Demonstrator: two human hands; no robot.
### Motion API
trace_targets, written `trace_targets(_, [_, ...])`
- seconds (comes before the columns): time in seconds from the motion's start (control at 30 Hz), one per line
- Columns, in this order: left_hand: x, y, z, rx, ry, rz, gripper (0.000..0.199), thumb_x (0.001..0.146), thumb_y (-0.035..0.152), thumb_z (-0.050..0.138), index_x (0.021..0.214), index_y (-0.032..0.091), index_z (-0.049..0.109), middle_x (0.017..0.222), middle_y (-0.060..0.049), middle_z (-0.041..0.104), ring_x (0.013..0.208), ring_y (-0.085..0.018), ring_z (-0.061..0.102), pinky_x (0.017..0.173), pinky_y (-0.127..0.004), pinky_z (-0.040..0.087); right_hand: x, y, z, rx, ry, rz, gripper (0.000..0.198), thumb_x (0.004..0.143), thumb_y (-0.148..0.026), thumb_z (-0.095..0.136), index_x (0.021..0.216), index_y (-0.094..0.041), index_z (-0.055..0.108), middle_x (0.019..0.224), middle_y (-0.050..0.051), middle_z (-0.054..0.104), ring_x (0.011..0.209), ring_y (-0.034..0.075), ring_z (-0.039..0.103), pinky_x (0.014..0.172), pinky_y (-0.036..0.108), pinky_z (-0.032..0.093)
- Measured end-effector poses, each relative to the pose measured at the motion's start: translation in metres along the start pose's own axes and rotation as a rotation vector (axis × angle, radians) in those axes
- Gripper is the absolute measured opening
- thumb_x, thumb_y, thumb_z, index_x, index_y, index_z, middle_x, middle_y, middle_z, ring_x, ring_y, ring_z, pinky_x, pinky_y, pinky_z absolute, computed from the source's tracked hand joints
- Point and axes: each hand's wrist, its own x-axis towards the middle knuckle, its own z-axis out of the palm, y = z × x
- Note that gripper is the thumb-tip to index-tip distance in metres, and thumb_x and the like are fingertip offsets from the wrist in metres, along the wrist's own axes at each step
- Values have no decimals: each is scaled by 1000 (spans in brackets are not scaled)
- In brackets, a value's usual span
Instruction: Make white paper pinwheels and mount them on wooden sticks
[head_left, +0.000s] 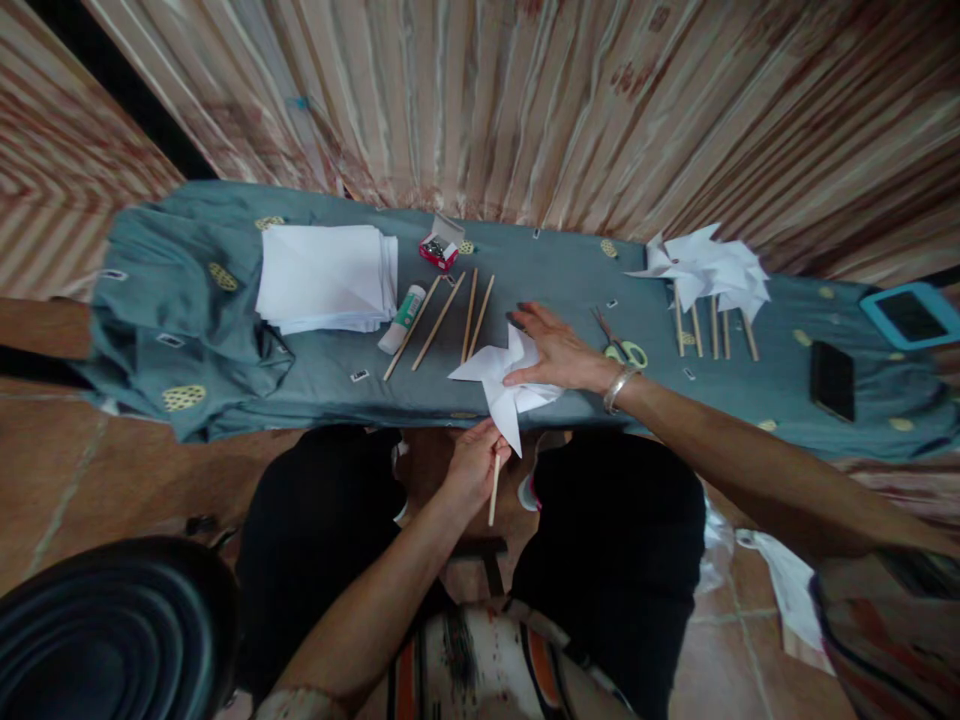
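At the frame's centre, a white paper pinwheel (501,385) lay partly under a person's right hand (559,352), its fingers spread. Just below, the left hand (476,458) pinched a wooden stick (493,495). At upper right, a cluster of pinwheels on sticks (712,265) looked finished. Left of centre, four loose sticks (439,321) and a stack of white paper (326,275) appeared unused.

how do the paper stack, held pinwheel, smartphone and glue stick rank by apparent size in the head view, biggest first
1. Paper stack
2. Held pinwheel
3. Smartphone
4. Glue stick
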Motion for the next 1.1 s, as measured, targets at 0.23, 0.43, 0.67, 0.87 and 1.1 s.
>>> trace_targets(0.23, [1, -2, -1, -13, 4, -4, 12, 66, 8, 68, 58, 12, 60, 46, 5, 44, 44, -2, 31, 44, -15, 23, -2, 1, -11, -46, 61, -203, 41, 78, -38, 71, 112, -19, 61, 138, 16, 47, 133, 33, 41, 107, 49, 34])
trace_targets(0.43, [1, -2, -1, -5, 1, -6, 16, 61, 12, 75, 56, 12, 59, 47, 6, 44, 44, -2, 30, 43, -15, 21, 5, -7, -10, -139, -151, -238, 36, 70, -42, 78, 93, -17, 66, 125, 14, 53, 120, 34, 47, 97, 47, 37])
trace_targets(0.67, [2, -2, 0, 20, 27, -32, 17, 60, 13, 74, 53, 12, 58, 47, 6, 42, 44, -2, 31, 44, -16, 22, 18, -4, -6, -134, -206, -289, 34, 69, -45, 78, 83, -17, 65, 111, 11, 58, 108, 30, 49, 89, 40, 36])
trace_targets(0.87, [2, -2, 0, 46, 47, -44, 12, 53, 13, 74, 53, 13, 63, 46, 5, 46, 44, -2, 33, 45, -17, 24, 25, 0, -10, -175, -261, -361, 38, 69, -51, 77, 77, -16, 65, 95, 10, 60, 93, 25, 51, 80, 34, 36])
trace_targets(1.1, [3, -3, 0, 64, 81, -38, 15, 47, 18, 79, 53, 15, 66, 49, 3, 55, 45, -3, 37, 46, -17, 26, 41, -9, -16, -269, -412, -379, 42, 72, -55, 71, 75, -14, 67, 81, 8, 63, 78, 21, 51, 69, 30, 35])
